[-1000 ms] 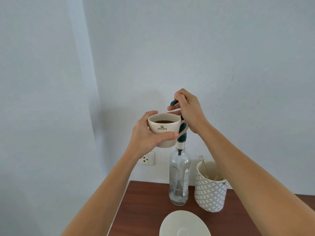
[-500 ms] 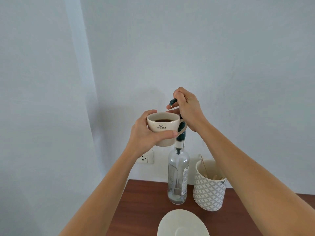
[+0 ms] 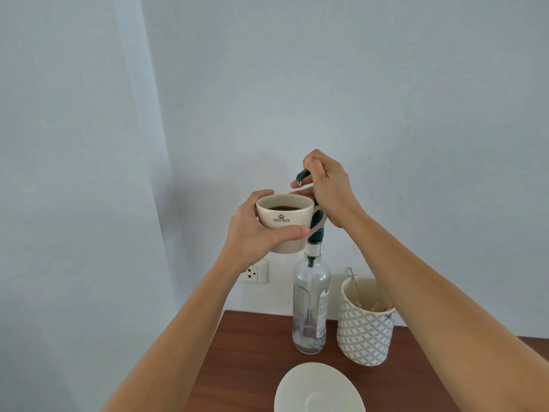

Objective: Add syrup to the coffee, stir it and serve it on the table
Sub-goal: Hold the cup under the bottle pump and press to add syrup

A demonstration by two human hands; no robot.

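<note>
Your left hand is wrapped around the cream cup, thumb across the front under the printed crest, fingers round the back, and you've got it lifted well above the surface with dark coffee showing inside, level and a little below the rim. The cup's handle points to your right, right in front of the pump's green stem. Your right hand is curled closed over the top of the green pump on the syrup bottle, knuckles up, and the spout pokes out to the left of your fingers, ending just above the cup's far right rim with a pale bead at its tip. The bottle itself is clear glass, upright on the surface near the wall, with only a shallow layer of liquid at the bottom and a label down its right side. Just beside it on the right stands a patterned white-and-grey holder with thin wooden stirrers leaning inside. Nearer to you a white saucer lies bare on the dark wood, cut off by the bottom edge of the view. A wall socket sits behind your left wrist
</note>
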